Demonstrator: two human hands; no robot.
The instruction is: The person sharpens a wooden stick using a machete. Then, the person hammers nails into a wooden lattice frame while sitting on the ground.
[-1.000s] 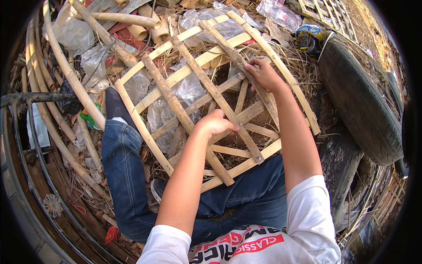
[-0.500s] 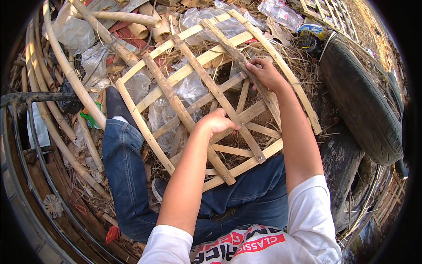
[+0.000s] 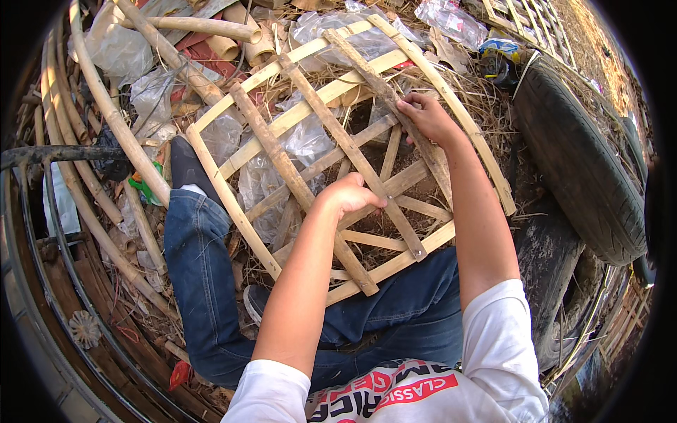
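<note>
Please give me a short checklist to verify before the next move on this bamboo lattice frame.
1. Left hand grips a middle diagonal slat: ok.
2. Right hand holds the far dark slat: ok.
3. Pale bamboo lattice frame rests over the blue-jeans lap: ok.
4. Slat crossings are tight: cannot tell.
5. Ground around the frame is tidy: not ok, clear plastic bags and loose bamboo poles lie there.
6. Black rubber tyre is apart from the frame: ok.
</note>
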